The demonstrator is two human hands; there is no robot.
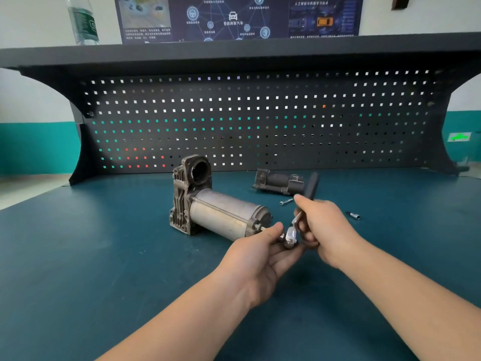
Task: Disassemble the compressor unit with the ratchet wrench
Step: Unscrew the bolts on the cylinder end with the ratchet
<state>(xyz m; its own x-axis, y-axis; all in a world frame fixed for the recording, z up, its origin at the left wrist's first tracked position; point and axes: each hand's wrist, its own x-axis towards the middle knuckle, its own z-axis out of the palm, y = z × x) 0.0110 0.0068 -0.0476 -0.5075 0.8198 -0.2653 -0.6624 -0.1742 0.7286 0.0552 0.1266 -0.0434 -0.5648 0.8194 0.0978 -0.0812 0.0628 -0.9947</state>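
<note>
I see a workbench (91, 256) with a dark teal top, backed along its far edge by a black pegboard panel (260, 121). Lying directly on the top, toward the far edge and left of centre, is the compressor unit (221, 207), on its side, its finned cast end toward the left and its grey cylinder body running toward the near right. Nearer the far edge, right of centre, lies a smaller dark detached part (279, 181). Between the two, a loose bolt (285, 201) rests on the top. A second small metal piece (353, 215), bolt or socket I cannot tell, lies further right, apart from everything else.
</note>
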